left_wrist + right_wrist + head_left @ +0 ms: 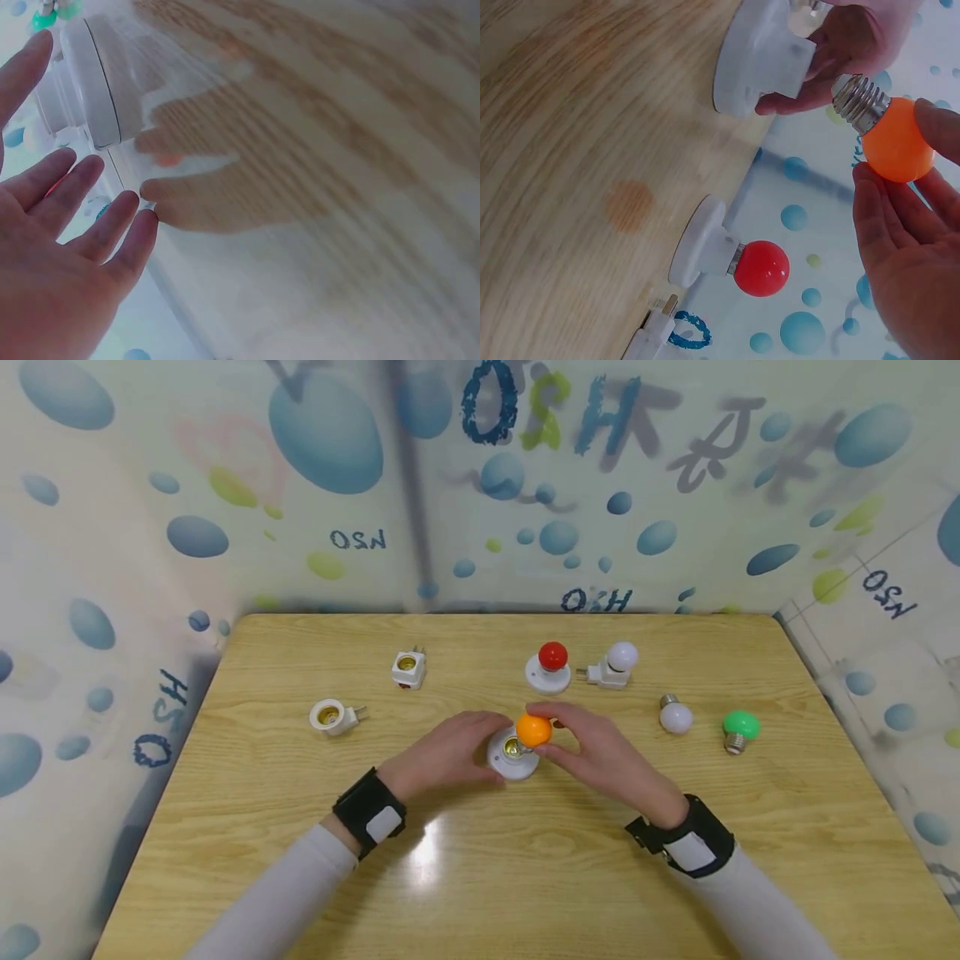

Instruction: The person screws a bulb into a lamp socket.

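Note:
My right hand [600, 752] pinches an orange light bulb [533, 729] between thumb and fingers. In the right wrist view its silver screw base [861, 103] points toward a round white lamp holder [746, 64], apart from it. From the head view, the bulb is just above the right side of that lamp holder [513, 762], whose brass socket shows. My left hand [450, 752] is at the holder's left, thumb and fingers spread around it. The left wrist view shows the fingers [82, 195] loosely extended beside the holder; whether they touch it I cannot tell.
Behind stand a red bulb [553, 657] in a round holder and a white bulb [622, 657] in a plug-in socket. Loose white [677, 718] and green bulbs [741, 725] lie right. Two plug-in sockets, one square [408, 669] and one round [330, 717], are left.

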The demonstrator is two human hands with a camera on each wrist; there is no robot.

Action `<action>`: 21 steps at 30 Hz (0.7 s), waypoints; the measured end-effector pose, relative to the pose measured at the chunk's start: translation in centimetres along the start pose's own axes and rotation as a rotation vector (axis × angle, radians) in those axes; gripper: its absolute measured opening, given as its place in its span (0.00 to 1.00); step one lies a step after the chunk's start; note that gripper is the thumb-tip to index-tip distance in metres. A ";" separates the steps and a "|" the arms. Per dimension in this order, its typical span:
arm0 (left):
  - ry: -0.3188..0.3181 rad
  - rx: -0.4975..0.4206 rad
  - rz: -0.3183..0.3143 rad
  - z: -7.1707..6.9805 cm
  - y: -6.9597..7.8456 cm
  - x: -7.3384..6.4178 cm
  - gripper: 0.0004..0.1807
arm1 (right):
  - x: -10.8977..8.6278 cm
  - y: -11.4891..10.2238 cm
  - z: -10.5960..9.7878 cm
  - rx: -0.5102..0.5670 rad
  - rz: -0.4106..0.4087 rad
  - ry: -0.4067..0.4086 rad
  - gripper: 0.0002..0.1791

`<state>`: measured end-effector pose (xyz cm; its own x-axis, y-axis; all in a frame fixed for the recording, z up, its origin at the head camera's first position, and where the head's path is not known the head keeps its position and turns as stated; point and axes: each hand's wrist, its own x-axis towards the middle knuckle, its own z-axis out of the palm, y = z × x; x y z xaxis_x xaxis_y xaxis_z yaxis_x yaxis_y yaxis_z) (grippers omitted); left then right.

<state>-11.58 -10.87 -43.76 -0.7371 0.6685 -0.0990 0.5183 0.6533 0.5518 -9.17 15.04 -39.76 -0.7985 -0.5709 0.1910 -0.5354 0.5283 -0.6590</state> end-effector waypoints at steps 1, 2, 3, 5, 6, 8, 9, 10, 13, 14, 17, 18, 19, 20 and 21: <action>-0.005 -0.003 0.004 0.0 -0.1 0.1 0.42 | 0.1 0.0 0.2 -0.003 0.002 -0.010 0.28; -0.007 -0.003 0.008 0.0 -0.1 0.1 0.42 | 0.2 0.0 0.3 -0.007 0.006 -0.019 0.27; -0.010 -0.001 0.011 0.0 -0.1 0.2 0.42 | 0.3 0.1 0.5 -0.017 0.007 -0.028 0.27; -0.009 0.004 0.018 0.0 -0.2 0.3 0.41 | 0.4 0.0 0.7 -0.030 0.011 -0.046 0.28; -0.008 0.008 0.019 0.1 -0.2 0.4 0.41 | 0.5 0.0 0.8 -0.036 0.011 -0.054 0.28; -0.007 0.018 0.020 0.1 -0.2 0.5 0.41 | 0.6 -0.1 0.8 -0.043 0.013 -0.068 0.28; -0.005 0.024 0.019 0.1 -0.1 0.5 0.41 | 0.6 -0.2 0.9 -0.045 0.014 -0.075 0.28; -0.005 0.029 0.017 0.1 -0.1 0.6 0.42 | 0.6 -0.3 0.9 -0.045 0.018 -0.082 0.28; -0.011 0.061 -0.003 0.3 0.0 0.7 0.43 | 0.7 -0.4 1.0 -0.050 0.029 -0.103 0.29; -0.013 0.073 -0.011 0.3 0.0 0.8 0.43 | 0.7 -0.4 1.0 -0.053 0.034 -0.110 0.29; -0.016 0.094 -0.032 0.5 0.0 0.8 0.44 | 0.8 -0.4 1.1 -0.062 0.044 -0.126 0.30; -0.015 0.098 -0.035 0.5 0.0 0.8 0.44 | 0.8 -0.4 1.1 -0.066 0.044 -0.129 0.30; -0.016 0.100 -0.036 0.5 0.0 0.8 0.44 | 0.8 -0.4 1.2 -0.070 0.043 -0.130 0.30; -0.016 0.102 -0.037 0.5 0.0 0.8 0.44 | 0.8 -0.4 1.2 -0.075 0.041 -0.131 0.30; -0.014 0.106 -0.036 0.5 0.0 0.8 0.44 | 0.8 -0.4 1.2 -0.081 0.038 -0.131 0.30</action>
<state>-11.96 -10.15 -44.24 -0.7502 0.6484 -0.1295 0.5349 0.7103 0.4574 -9.26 13.59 -40.20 -0.7787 -0.6239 0.0666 -0.5300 0.5973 -0.6019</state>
